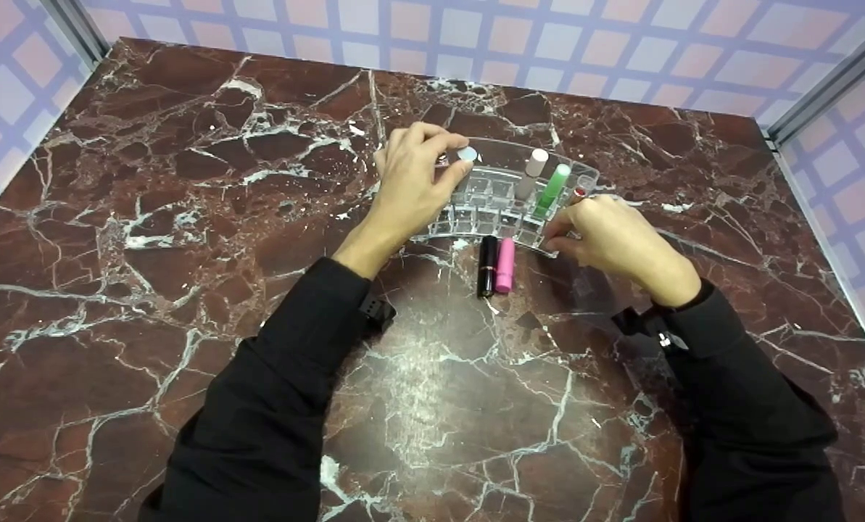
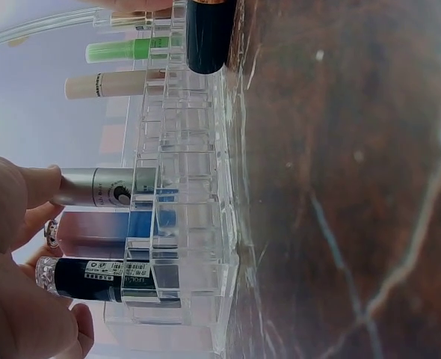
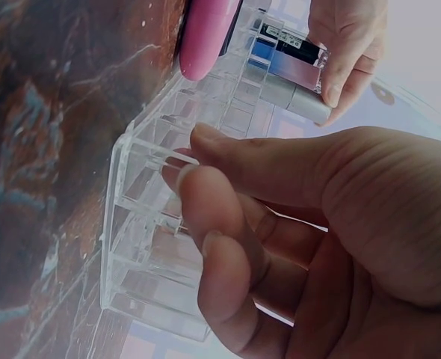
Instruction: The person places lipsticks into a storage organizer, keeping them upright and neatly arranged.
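A clear curved tiered lipstick organizer (image 1: 484, 219) stands on the marbled table. My left hand (image 1: 412, 174) is at its left end, pinching the top of a silver cosmetic tube (image 2: 97, 187) that sits in a slot. Beside that tube, under the same hand, are a pink-and-blue tube (image 2: 93, 232) and a black tube with a faceted clear cap (image 2: 86, 278). My right hand (image 1: 613, 235) pinches a clear wall at the organizer's right end between thumb and fingertips. A beige tube (image 1: 534, 168) and a green tube (image 1: 552, 190) stand in slots nearer the right hand.
In front of the organizer, a black lipstick tube (image 1: 487, 268) and a pink tube (image 1: 505, 267) lie side by side on the table (image 1: 432, 391). A red-topped item (image 1: 579, 193) shows just behind the right hand. Checkered panels (image 1: 461, 36) border the table's back and sides.
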A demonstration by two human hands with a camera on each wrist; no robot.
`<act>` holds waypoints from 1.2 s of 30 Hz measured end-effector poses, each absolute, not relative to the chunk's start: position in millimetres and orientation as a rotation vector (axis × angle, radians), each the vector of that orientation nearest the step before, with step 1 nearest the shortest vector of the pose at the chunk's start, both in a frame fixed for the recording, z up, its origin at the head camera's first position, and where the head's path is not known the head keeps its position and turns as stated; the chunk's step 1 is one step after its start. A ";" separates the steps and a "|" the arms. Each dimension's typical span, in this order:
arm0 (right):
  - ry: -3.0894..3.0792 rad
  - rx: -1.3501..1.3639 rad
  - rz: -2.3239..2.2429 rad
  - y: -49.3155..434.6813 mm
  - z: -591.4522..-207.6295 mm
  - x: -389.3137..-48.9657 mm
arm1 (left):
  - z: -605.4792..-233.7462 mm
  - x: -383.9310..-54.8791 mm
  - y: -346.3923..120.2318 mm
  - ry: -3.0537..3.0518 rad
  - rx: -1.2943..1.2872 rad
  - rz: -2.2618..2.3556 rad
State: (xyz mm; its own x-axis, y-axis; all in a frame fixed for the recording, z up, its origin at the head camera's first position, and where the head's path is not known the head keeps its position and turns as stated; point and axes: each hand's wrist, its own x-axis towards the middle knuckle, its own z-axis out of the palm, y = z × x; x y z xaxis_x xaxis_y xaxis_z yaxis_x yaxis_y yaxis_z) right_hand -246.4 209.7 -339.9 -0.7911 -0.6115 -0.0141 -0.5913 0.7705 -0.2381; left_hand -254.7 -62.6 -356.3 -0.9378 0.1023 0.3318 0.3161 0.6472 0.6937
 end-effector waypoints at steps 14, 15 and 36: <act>2.858 -0.963 -0.346 209.3 -339.5 -246.2 | -357.9 -254.6 -64.2 -2.652 -0.294 -1.143; 2.858 -0.964 -0.345 209.3 -339.5 -246.2 | -357.7 -254.7 -64.3 -2.657 -0.290 -1.141; 2.875 -0.958 -0.336 209.1 -340.4 -246.3 | -358.1 -254.7 -65.8 -2.654 -0.304 -1.126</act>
State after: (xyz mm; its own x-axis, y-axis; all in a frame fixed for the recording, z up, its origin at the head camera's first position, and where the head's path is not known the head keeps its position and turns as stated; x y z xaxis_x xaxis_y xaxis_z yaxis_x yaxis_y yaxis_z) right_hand -246.3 209.1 -340.4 -0.7987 -0.6015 -0.0182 -0.5811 0.7788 -0.2363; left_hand -254.7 -65.8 -358.1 -0.9492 0.0957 0.2997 0.2821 0.6810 0.6758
